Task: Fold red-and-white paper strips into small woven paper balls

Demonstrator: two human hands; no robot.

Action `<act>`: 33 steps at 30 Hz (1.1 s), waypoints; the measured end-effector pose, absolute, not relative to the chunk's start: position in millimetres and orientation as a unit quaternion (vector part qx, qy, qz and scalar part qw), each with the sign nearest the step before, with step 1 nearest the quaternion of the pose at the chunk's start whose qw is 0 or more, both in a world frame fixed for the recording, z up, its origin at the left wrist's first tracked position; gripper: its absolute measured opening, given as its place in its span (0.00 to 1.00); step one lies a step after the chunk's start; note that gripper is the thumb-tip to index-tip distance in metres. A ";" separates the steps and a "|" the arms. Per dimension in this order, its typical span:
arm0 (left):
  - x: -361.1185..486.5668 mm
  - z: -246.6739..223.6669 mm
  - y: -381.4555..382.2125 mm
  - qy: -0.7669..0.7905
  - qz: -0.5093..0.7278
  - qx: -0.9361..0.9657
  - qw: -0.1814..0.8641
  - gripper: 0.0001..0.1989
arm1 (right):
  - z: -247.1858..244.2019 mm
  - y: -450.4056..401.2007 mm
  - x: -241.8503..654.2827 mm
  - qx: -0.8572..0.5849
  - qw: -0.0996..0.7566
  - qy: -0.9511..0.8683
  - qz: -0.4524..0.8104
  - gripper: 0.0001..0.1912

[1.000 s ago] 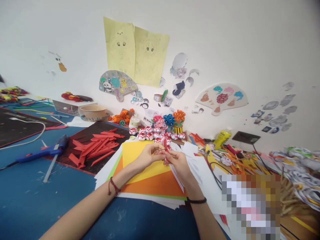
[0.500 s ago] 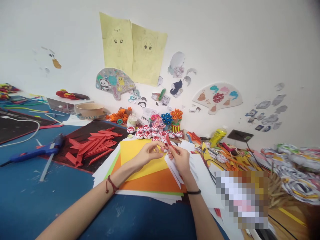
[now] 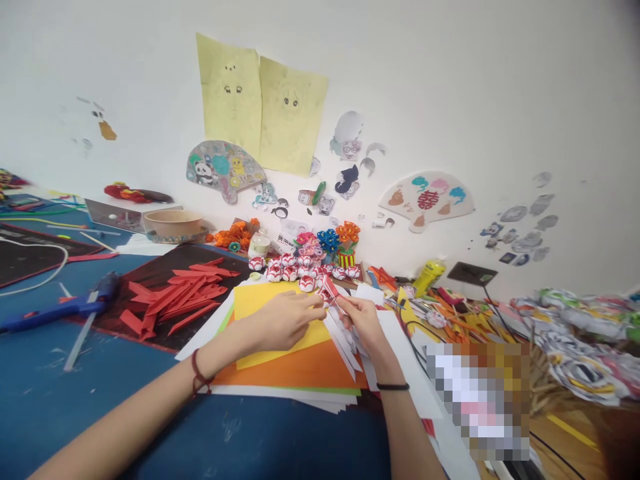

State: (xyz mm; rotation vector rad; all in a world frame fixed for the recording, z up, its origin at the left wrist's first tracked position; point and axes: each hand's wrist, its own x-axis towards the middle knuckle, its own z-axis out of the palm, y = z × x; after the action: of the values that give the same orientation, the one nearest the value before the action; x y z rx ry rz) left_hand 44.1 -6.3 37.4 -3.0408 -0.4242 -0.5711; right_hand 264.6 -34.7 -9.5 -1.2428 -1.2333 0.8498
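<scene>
My right hand is closed in a pinch on a narrow red-and-white folded paper strip, which points up and away over the paper stack. My left hand is just left of it, back upward, with its fingers curled together near the strip. Whatever lies between the left fingertips is hidden. Below both hands are yellow paper and orange paper. White folded strips lie under the right hand. Small red-and-white paper flowers stand in rows just beyond.
Red folded strips are heaped on a dark mat at left. A blue glue gun rests beside them, with a round bowl behind. A yellow bottle, paper scraps and a cable crowd the right side.
My left hand has turned more back-upward and drawn slightly left and down, its fingers curling in. My right hand still pinches the strip. The whole view has shifted slightly.
</scene>
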 end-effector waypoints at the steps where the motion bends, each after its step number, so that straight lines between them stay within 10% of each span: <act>1: 42.0 39.7 -4.6 -0.127 -0.153 -0.976 0.087 0.15 | -7.9 -35.9 265.4 -0.533 0.556 -0.517 0.374 0.16; 6: 36.6 49.1 6.1 -0.105 -0.088 -0.948 0.287 0.21 | -4.3 -39.5 273.1 -0.548 0.507 -0.509 0.429 0.13; 33: 17.1 83.0 2.7 -0.141 -0.043 -0.904 0.401 0.48 | -3.2 -43.6 300.1 -0.363 0.436 -0.499 0.655 0.19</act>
State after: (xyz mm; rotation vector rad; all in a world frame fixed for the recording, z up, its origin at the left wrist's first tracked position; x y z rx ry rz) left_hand 17.1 2.7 83.0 -2.2866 -0.3560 -0.1090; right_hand 300.1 -43.6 -3.2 -0.9031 -1.2402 1.6300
